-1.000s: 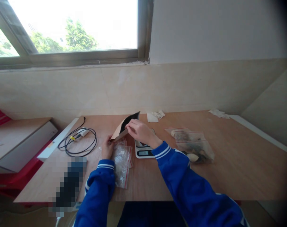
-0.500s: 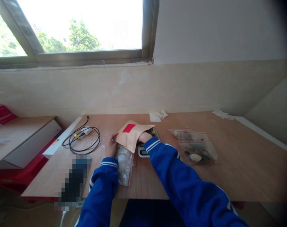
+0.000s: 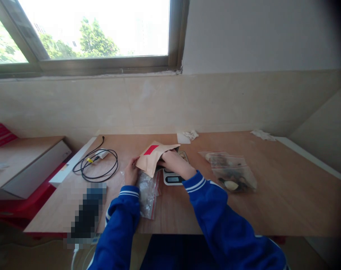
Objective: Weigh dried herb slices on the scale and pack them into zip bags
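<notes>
A brown paper bag (image 3: 149, 161) with a red label lies tilted over the middle of the table, its mouth facing right. My left hand (image 3: 132, 170) is closed on its left end. Into the mouth reaches my right hand (image 3: 174, 163); its fingers are hidden inside. Partly beneath the bag and my right wrist is a small digital scale (image 3: 174, 179) with a display at its front, and something pale shows on it behind the wrist. Below my left hand lies a clear zip bag (image 3: 148, 197) with a red seal strip.
To the right are clear zip bags (image 3: 234, 174) with dark and pale pieces inside. A coiled black cable (image 3: 115, 165) with a white plug lies at the left, above a blurred-out dark device (image 3: 88, 212). Crumpled tissue (image 3: 190, 135) rests at the table's back edge.
My right hand has drawn partway out of the paper bag, so the wrist and back of the hand show. More of the scale's front is visible. My left hand keeps its hold.
</notes>
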Available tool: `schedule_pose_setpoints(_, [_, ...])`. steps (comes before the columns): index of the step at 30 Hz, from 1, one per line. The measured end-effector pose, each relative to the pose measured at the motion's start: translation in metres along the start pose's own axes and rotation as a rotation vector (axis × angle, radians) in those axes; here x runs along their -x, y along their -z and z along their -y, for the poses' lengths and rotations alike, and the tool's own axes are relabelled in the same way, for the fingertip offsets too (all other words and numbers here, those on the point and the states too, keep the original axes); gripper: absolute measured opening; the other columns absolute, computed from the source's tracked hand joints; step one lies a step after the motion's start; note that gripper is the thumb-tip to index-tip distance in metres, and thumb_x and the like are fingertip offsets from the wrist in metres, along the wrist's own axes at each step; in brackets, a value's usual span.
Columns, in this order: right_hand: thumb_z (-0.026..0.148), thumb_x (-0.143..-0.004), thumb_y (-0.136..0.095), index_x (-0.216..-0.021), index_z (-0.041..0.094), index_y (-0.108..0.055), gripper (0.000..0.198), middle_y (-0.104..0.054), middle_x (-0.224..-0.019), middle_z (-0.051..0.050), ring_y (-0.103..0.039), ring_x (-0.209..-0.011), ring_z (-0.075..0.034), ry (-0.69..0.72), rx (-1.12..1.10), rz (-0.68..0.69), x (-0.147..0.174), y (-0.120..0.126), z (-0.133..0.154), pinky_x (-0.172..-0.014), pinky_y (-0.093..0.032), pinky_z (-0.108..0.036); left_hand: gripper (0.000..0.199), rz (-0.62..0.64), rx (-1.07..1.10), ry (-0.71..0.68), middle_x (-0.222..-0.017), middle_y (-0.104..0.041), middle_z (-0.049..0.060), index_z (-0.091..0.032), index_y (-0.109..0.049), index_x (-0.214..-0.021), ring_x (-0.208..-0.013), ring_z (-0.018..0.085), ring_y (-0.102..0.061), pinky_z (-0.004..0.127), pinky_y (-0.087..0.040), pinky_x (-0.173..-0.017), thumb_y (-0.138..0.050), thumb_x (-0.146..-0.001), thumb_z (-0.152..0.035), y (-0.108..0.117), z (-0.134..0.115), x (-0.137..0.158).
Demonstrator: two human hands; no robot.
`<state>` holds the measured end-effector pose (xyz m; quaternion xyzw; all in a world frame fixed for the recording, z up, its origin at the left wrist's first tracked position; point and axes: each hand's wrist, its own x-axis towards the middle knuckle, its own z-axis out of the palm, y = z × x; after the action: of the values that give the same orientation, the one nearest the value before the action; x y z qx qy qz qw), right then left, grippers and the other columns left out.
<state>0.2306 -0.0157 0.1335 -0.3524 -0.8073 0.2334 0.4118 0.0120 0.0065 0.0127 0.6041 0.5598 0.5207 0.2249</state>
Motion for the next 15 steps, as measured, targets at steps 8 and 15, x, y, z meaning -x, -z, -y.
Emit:
schedule_pose_setpoints(8, [0.029,-0.086,-0.057,-0.099,0.022,-0.069,0.019,-0.070,-0.104,-0.005,-0.062,-0.099,-0.021,0.059,0.132,0.044,0.014,0.040,0.020,-0.089,-0.046,-0.037,0.039,0.018,0.019,0.019,-0.110,-0.067,0.007,-0.017,-0.060,-0.112,-0.104,0.023,-0.060,0.039,-0.045,-0.094,-0.054,-0.073,-0.018,-0.001,-0.004,0.001])
schedule_pose_setpoints(15, [0.041,-0.084,-0.048,-0.100,0.021,-0.061,0.029,-0.067,-0.100,-0.006,-0.063,-0.085,-0.018,-0.197,-0.222,-0.495,0.047,0.054,-0.030,-0.075,-0.051,-0.031,0.046,0.017,-0.052,0.008,-0.111,-0.066,0.005,-0.020,-0.058,-0.113,-0.107,0.022,-0.059,0.037,-0.044,-0.095,-0.050,-0.069,-0.011,0.000,-0.005,0.001])
